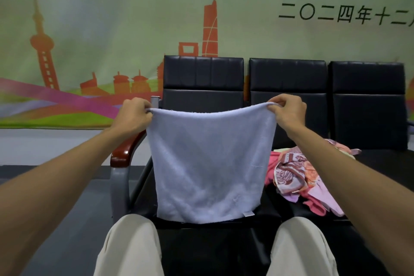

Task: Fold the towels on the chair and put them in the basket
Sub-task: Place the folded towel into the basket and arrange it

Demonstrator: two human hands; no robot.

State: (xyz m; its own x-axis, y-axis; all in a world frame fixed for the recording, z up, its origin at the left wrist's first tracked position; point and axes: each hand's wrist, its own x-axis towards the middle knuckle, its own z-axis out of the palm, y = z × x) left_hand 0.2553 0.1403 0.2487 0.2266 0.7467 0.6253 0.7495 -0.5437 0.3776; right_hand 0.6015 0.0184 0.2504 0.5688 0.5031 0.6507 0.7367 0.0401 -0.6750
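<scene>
A pale lavender towel (pixel 209 163) hangs flat in the air over the left seat of a black bench (pixel 201 78). My left hand (pixel 134 115) pinches its upper left corner and my right hand (pixel 287 111) pinches its upper right corner. The towel's lower edge, with a small grey tag, reaches down to about the seat's front. A heap of pink, purple and patterned towels (pixel 300 177) lies on the middle seat, partly behind my right forearm. No basket is in view.
The bench has three black padded seats against a wall with a printed skyline banner (pixel 89 40). A red-brown armrest (pixel 124 152) on a grey frame stands at the bench's left end. Grey floor lies to the left. My knees in beige trousers (pixel 132 246) sit at the bottom.
</scene>
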